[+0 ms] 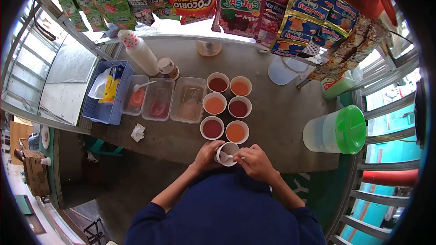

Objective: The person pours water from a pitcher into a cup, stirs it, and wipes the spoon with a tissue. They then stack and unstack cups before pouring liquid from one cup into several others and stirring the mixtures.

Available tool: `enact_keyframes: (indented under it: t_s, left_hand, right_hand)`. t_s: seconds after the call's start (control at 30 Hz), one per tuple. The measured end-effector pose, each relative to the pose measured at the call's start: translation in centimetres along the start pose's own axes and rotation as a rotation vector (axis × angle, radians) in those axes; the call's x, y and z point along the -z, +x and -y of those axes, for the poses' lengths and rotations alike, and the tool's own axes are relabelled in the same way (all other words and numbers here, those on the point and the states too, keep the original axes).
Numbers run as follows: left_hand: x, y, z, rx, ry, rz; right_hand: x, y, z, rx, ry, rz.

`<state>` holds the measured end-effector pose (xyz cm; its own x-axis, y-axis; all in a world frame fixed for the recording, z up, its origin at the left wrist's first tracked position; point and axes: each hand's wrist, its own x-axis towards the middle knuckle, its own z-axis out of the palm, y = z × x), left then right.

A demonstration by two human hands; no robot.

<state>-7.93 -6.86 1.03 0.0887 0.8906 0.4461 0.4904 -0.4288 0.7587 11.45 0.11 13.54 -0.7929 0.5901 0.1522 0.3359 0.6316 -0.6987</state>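
Head view, lower centre: my left hand (207, 156) clasps the cup (231, 147) steady for the spoon (225, 157) my right hand (255, 163) pinches.

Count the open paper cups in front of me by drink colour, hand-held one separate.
White paper cups of dark red drink: 3
White paper cups of orange drink: 3
White paper cup in left hand: 1
Total: 7

the tub (158, 101) holds pink, the jug lid (350, 129) is green.
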Motion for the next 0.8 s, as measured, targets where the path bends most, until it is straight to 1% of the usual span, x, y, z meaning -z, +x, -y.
enact_keyframes:
  t_s: [0.07, 0.13, 0.17, 0.23, 0.27, 0.33, 0.37, 0.43, 0.47, 0.53, 0.57, 0.63, 0.67, 0.73, 0.77, 0.8]
  left_hand:
    - [-0.1, -0.1, -0.2, 0.032, -0.002, -0.002]
    - [-0.6, -0.4, -0.2, 0.047, -0.015, -0.006]
    - [-0.8, -0.4, -0.2, 0.054, -0.022, -0.015]
    - [-1.1, -0.3, -0.3, 0.041, -0.018, 0.006]
    - [-1.2, -0.2, -0.3, 0.034, -0.011, 0.021]
    - [-1.2, 0.0, -0.2, 0.011, -0.013, 0.035]
    - [-1.1, 0.1, -0.2, -0.009, -0.014, 0.047]
    - [-0.8, 0.4, -0.3, -0.002, -0.01, 0.044]
    - [-0.6, 0.6, -0.4, 0.007, -0.008, 0.04]
    - [-0.5, 0.7, -0.2, 0.007, 0.003, 0.054]
    - [-0.5, 0.7, -0.1, 0.004, 0.012, 0.067]
    - [-0.5, 0.6, -0.1, 0.008, 0.005, 0.062]
    - [-0.6, 0.6, -0.2, 0.011, -0.004, 0.055]
    - [-0.7, 0.4, -0.2, 0.026, 0.006, 0.039]
    - [-0.9, 0.4, -0.2, 0.037, 0.015, 0.02]
    - [-1.0, 0.3, -0.2, 0.039, 0.014, 0.02]
  right_hand:
    - [0.1, -0.2, 0.0, -0.037, 0.048, -0.028]
    - [0.2, -0.4, -0.2, -0.023, -0.032, 0.074]
    - [0.2, -0.6, -0.1, -0.03, -0.032, 0.069]
    - [0.0, -0.9, -0.1, -0.087, 0.08, -0.05]
    - [0.1, -1.0, -0.2, -0.089, 0.079, -0.054]
    - [0.3, -1.2, -0.5, -0.14, 0.045, 0.017]
    - [0.4, -1.2, -0.6, -0.139, 0.046, 0.016]
    - [0.4, -1.3, -0.6, -0.142, 0.091, -0.083]
    - [0.5, -1.2, -0.6, -0.142, 0.095, -0.083]
    - [0.8, -1.0, -0.7, -0.107, -0.02, -0.053]
    - [0.8, -1.0, -0.7, -0.108, -0.017, -0.052]
    - [0.7, -0.9, -0.8, -0.093, 0.17, -0.021]
    - [0.7, -0.8, -0.8, -0.094, 0.173, -0.021]
    - [0.6, -0.7, -0.6, -0.111, -0.029, -0.063]
    - [0.6, -0.8, -0.7, -0.113, -0.027, -0.063]
    - [0.7, -0.9, -0.9, -0.116, 0.048, -0.044]
